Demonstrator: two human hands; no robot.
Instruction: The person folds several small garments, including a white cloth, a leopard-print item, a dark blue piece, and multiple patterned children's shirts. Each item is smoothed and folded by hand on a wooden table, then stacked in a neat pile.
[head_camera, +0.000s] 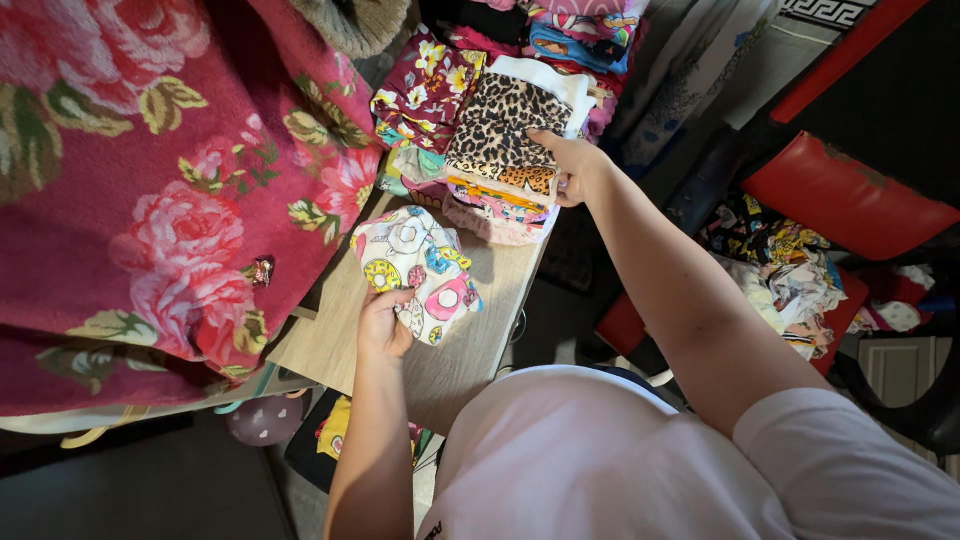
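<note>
Closest to us, our left hand (384, 322) grips the donut-print cloth (418, 270) on the tabletop (330, 345), while at 12 o'clock our right hand (572, 165) presses the folded stack (500, 160), with a loose pile (785, 270) unfolded at 3 o'clock.

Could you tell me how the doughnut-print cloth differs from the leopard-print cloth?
The doughnut-print cloth is white with bright rings; the leopard-print cloth is tan with dark spots. The first lies alone on the wooden table under the left hand; the second tops a stack, touched by the right hand. Both are folded.
</note>
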